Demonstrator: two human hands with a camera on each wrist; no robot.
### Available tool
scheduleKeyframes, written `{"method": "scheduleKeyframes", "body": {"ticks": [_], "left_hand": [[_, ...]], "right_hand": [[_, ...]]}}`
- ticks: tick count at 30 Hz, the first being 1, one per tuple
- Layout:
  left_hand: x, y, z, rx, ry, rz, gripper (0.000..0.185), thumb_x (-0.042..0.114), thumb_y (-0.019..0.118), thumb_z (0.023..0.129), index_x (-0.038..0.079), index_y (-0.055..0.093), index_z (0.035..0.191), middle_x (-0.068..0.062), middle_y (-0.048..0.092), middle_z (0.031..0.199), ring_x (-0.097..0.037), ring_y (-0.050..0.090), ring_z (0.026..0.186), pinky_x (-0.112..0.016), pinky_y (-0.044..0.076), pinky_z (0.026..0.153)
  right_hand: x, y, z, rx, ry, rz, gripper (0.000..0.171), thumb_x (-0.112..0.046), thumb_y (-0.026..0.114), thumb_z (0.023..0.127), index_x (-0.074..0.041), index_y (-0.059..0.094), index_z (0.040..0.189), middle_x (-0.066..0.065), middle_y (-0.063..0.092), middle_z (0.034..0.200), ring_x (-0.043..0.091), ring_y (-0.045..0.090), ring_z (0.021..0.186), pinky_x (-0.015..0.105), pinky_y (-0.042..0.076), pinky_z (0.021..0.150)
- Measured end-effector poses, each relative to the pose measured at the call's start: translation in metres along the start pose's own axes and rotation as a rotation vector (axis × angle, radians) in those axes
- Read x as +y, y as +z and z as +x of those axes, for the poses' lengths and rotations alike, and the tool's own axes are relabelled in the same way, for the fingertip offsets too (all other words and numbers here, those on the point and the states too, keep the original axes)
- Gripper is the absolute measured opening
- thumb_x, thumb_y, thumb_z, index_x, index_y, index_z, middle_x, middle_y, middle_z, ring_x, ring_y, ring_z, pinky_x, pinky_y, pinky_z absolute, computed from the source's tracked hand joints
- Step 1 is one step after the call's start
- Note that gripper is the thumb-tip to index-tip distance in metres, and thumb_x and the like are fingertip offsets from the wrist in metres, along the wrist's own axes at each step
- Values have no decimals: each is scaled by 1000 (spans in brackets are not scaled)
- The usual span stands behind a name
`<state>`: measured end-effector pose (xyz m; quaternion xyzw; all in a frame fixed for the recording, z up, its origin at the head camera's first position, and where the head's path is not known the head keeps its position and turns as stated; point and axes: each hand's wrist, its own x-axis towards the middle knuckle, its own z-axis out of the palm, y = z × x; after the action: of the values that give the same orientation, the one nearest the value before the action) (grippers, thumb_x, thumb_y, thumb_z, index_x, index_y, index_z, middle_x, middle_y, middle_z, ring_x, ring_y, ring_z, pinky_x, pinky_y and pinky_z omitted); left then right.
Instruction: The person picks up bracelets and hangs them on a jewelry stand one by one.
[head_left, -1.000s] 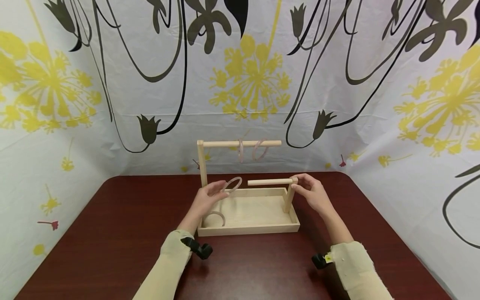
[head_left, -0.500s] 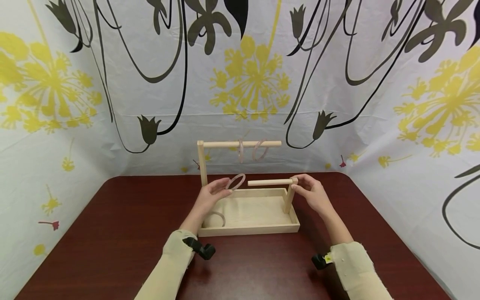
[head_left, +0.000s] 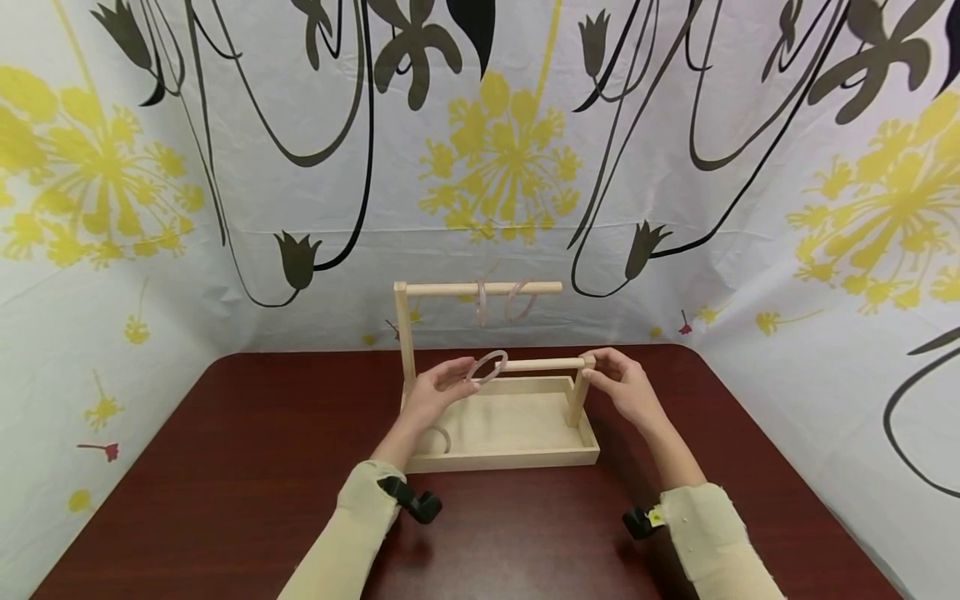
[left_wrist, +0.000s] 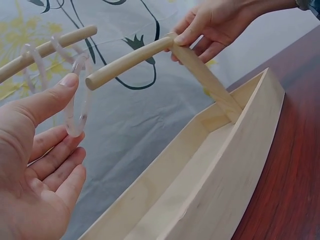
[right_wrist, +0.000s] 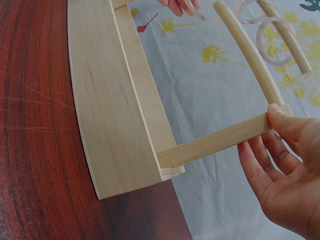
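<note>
My left hand [head_left: 429,402] pinches a translucent pinkish bangle [left_wrist: 75,132] between thumb and fingers. The bangle is at the free end of the lower wooden rod [head_left: 543,364]; I cannot tell whether it encircles the tip. My right hand [head_left: 628,390] grips the top of the short post [right_wrist: 220,137] that carries this rod. Behind, two similar bangles hang on the higher rod [head_left: 442,289], one bangle [head_left: 482,308] left of the other bangle [head_left: 509,305]. Another bangle [head_left: 448,438] lies in the left end of the wooden tray [head_left: 502,460], partly hidden by my left hand and wrist.
The tray is the stand's base on a dark red-brown table [head_left: 187,467]. A tall post [head_left: 406,333] rises at its left end. Behind the table hangs a white cloth [head_left: 480,192] with yellow and dark floral prints.
My left hand has moved right with the bangle, from left of the lower rod up to its free end. The right hand stays on the short post.
</note>
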<state>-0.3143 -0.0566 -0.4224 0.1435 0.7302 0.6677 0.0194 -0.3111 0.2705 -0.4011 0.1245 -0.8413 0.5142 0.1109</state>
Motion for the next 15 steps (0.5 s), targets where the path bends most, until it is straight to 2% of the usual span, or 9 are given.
{"method": "scheduleKeyframes", "body": {"ticks": [15], "left_hand": [[2,20,5,-41,16,-30,51,12,72,92,5,56,140,-14,59,141,-30,54,134,-42,44,112]], "right_hand": [[1,0,0,6,-5,-1,31,-14,68,95,3,63,121,8,68,107,-4,61,90,15,50,78]]}}
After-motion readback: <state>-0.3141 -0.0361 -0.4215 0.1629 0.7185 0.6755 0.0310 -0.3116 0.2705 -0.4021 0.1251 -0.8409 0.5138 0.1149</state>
